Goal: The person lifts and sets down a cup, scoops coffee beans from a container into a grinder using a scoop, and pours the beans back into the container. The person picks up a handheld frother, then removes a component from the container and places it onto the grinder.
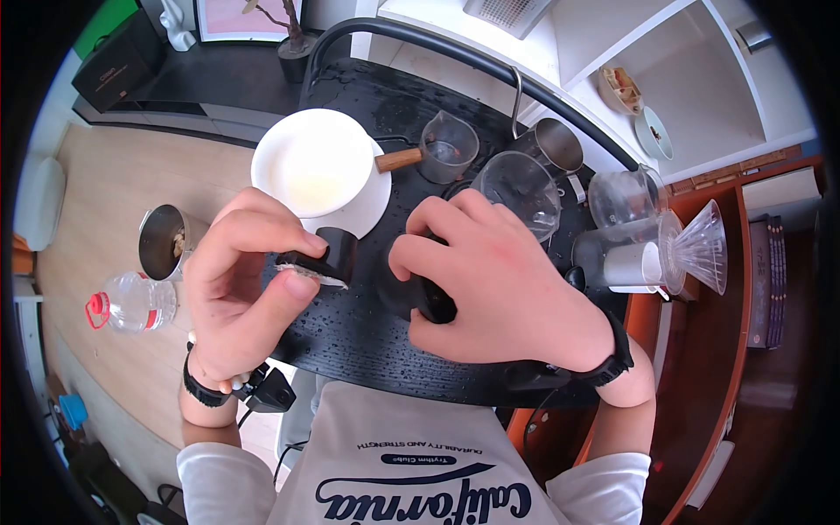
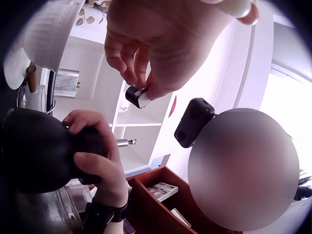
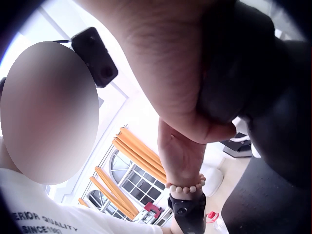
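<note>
My left hand point(image 1: 249, 271) pinches a small black piece point(image 1: 339, 249) between thumb and fingers, with white along its lower edge; it is held above the black table point(image 1: 376, 350). In the left wrist view the same black piece point(image 2: 135, 96) looks curved, its white part by the thumb. My right hand point(image 1: 499, 271) grips the narrow upper part of a rounded black vessel point(image 2: 36, 148). From the head view that hand covers most of the vessel. A white bowl point(image 1: 315, 162) on a white saucer point(image 1: 376, 201) stands just beyond my left hand.
Behind the hands are a glass pot with a wooden handle point(image 1: 400, 159), a clear glass bowl point(image 1: 522, 188) and a metal cup point(image 1: 557, 144). More clear glassware point(image 1: 628, 197) lines the right side. A black rail point(image 1: 420, 29) edges the far side. Water drops dot the tabletop.
</note>
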`<move>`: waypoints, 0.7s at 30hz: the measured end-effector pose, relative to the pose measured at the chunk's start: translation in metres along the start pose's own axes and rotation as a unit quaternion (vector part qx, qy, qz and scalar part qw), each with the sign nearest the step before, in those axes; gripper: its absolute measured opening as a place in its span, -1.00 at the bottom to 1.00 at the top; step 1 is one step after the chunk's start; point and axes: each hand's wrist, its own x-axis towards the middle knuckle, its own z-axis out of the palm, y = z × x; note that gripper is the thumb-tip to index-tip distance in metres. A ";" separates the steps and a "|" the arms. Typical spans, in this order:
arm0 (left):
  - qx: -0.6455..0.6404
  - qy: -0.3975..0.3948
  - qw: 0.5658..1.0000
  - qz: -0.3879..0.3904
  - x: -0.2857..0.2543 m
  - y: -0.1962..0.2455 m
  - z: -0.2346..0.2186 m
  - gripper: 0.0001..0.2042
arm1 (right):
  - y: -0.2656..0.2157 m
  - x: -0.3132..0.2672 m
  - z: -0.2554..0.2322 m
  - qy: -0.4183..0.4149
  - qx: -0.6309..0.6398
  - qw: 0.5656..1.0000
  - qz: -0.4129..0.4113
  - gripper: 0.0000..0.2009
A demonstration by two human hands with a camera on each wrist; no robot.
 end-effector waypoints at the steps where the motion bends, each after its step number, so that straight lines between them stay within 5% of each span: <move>1: 0.004 0.000 1.000 0.002 0.000 0.000 0.000 -0.84 | 0.001 0.000 0.002 -0.004 0.000 1.000 -0.001 -0.73; 17: 0.005 -0.003 1.000 0.002 -0.002 -0.001 0.001 -0.83 | 0.003 -0.012 -0.029 -0.007 0.053 0.998 0.030 -0.75; 21: 0.003 0.006 1.000 0.007 -0.002 -0.001 0.001 -0.84 | 0.014 -0.045 -0.050 0.173 0.204 0.963 0.034 -0.68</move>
